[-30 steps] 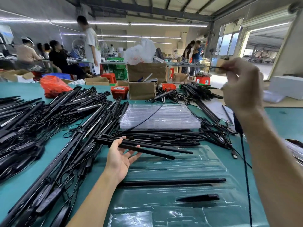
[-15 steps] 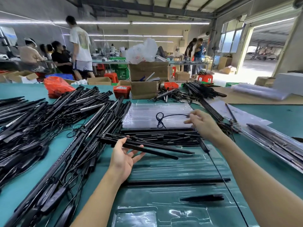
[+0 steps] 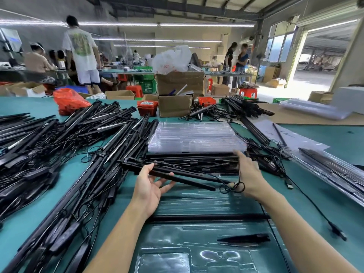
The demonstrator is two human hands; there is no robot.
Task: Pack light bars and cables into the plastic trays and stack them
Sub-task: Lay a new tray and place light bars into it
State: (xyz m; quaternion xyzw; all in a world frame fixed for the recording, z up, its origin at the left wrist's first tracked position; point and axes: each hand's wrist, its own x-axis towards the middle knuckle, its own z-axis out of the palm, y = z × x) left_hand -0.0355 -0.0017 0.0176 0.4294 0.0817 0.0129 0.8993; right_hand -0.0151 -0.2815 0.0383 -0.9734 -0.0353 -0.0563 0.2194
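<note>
The left hand (image 3: 148, 189) lies palm up under a pair of black light bars (image 3: 177, 177), thumb over their top and fingers loosely curled beneath, gripping them near their left end; the bars slant right and nearer over the clear plastic tray (image 3: 197, 243) on the green table (image 3: 325, 194). The right hand (image 3: 249, 175) reaches down at the bars' right end, where a small coil of black cable (image 3: 232, 187) hangs just beside its wrist; its fingertips are hidden, so whether it pinches the cable cannot be told. One bar (image 3: 208, 217) already lies across a long slot of the tray, and a short black spike-shaped piece (image 3: 244, 237) sits in a nearer slot on the right. Farther off stands a stack of empty clear trays (image 3: 197, 137), with loose bars and cables heaped (image 3: 59, 154) to the left. A cardboard box (image 3: 174, 108) stands at the far edge. No writing on the parts or trays is legible.
</note>
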